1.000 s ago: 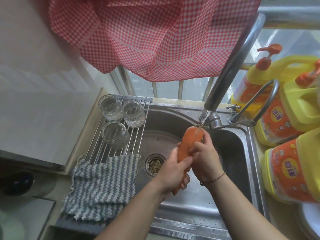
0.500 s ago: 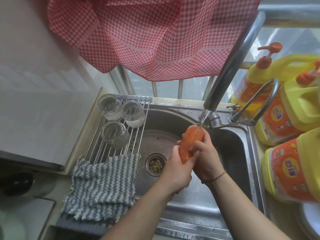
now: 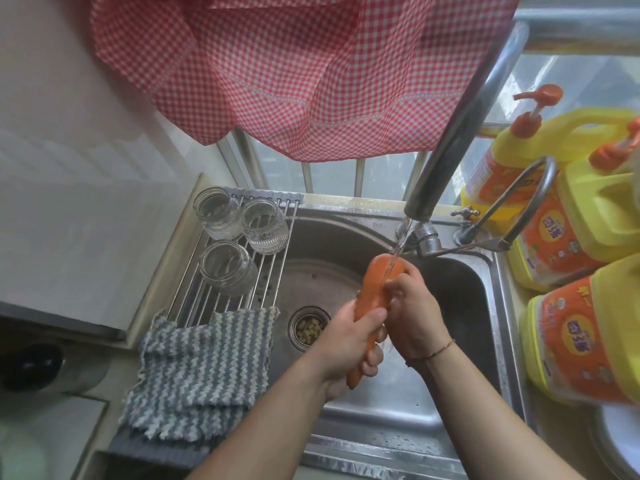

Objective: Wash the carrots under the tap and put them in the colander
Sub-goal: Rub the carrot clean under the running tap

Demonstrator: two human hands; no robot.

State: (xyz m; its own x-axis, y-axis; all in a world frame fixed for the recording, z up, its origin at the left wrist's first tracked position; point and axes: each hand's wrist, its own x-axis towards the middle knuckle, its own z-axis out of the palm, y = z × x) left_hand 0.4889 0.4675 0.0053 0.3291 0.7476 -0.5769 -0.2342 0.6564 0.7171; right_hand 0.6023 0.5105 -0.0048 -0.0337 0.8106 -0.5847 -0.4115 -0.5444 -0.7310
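Observation:
An orange carrot [image 3: 375,285] stands nearly upright over the steel sink [image 3: 460,282], thick end up under the running tap [image 3: 446,154]. Water strikes its top. My left hand [image 3: 349,341] grips the carrot's lower half, with the thin tip poking out below the fingers. My right hand [image 3: 412,313] wraps the upper part from the right, fingers curled on it. No colander is in view.
A roll-up rack [image 3: 204,299] over the sink's left side carries three glass jars [image 3: 227,268] and a striped cloth [image 3: 201,368]. The drain strainer [image 3: 308,329] holds scraps. Yellow detergent bottles [image 3: 588,334] crowd the right counter. A red checked curtain [image 3: 304,71] hangs above.
My left hand slid down the carrot, so the thin tip shows below it again. The right hand stays around the upper part under the water.

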